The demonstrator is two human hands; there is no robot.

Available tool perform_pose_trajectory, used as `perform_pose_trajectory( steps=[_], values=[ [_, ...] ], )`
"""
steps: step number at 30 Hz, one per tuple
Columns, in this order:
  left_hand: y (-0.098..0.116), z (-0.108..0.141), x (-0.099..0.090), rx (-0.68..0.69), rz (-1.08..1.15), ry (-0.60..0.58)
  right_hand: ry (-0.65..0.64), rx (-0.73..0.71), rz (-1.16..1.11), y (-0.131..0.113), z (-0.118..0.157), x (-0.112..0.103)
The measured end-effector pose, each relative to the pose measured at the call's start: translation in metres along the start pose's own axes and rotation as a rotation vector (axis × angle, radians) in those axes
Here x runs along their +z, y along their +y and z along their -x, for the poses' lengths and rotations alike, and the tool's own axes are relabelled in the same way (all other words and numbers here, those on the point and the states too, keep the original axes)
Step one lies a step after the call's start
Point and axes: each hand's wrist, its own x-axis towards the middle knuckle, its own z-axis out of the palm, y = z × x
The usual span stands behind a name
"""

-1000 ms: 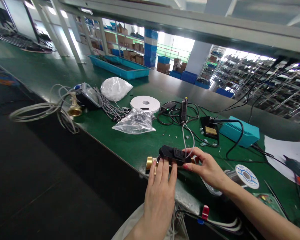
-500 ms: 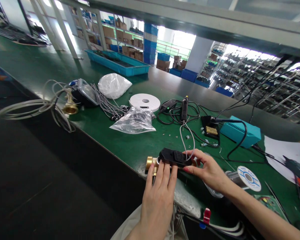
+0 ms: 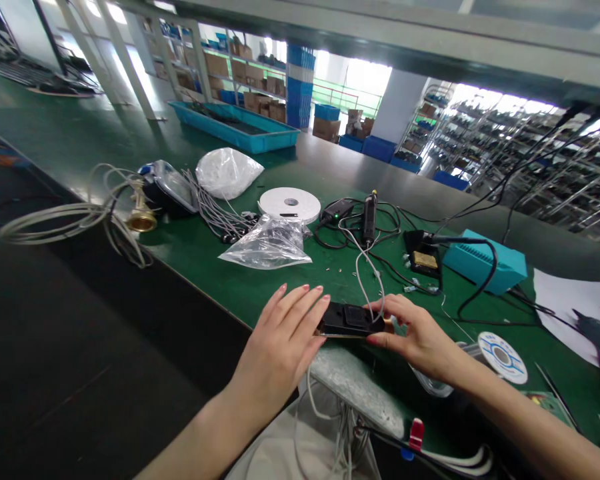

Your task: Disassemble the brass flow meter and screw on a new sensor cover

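Observation:
A black plastic housing sits along a brass pipe fitting at the bench's front edge, with a looped grey cable rising from it. My right hand grips the right end, thumb on the near side and fingers on the far side. Around the left end is my left hand, its fingers laid long across the top and its thumb along the near side. That hand hides the fitting's threaded left end.
Beyond the hands lie a clear plastic bag, a white tape roll and a black electric screwdriver. Rightward are a soldering iron stand, a teal box and a solder spool. Cables hang over the front edge.
My left hand has shifted from the fitting's near side, where its fingertips rested, to wrap over the left end. The right hand keeps its grip. The grey cable loop has shifted.

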Motion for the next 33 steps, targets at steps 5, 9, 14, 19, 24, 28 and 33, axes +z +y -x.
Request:
perform_pose_trajectory(
  steps=[5, 9, 14, 19, 24, 28, 33],
  values=[
    [-0.026, -0.011, 0.004, 0.195, 0.034, -0.15, -0.021, -0.028, 0.098, -0.006, -0.001, -0.003],
    [-0.029, -0.009, 0.008, 0.253, 0.024, -0.103, -0.022, -0.051, 0.155, -0.008, -0.002, -0.004],
    [-0.03, -0.006, 0.013, 0.231, 0.137, -0.032, -0.009, -0.08, 0.165, -0.009, -0.001, -0.003],
    [-0.035, -0.005, 0.017, 0.093, 0.321, -0.095, -0.029, -0.057, 0.095, -0.006, -0.001, 0.0],
    [-0.038, -0.008, 0.014, -0.004, 0.411, -0.191, -0.092, 0.077, -0.029, -0.006, -0.001, 0.002],
    [-0.038, -0.01, 0.014, -0.02, 0.454, -0.202, -0.083, 0.088, -0.021, -0.004, -0.002, 0.003],
    [-0.039, -0.009, 0.019, -0.047, 0.512, -0.169, -0.07, 0.098, 0.022, -0.004, -0.004, 0.003]
  ],
)
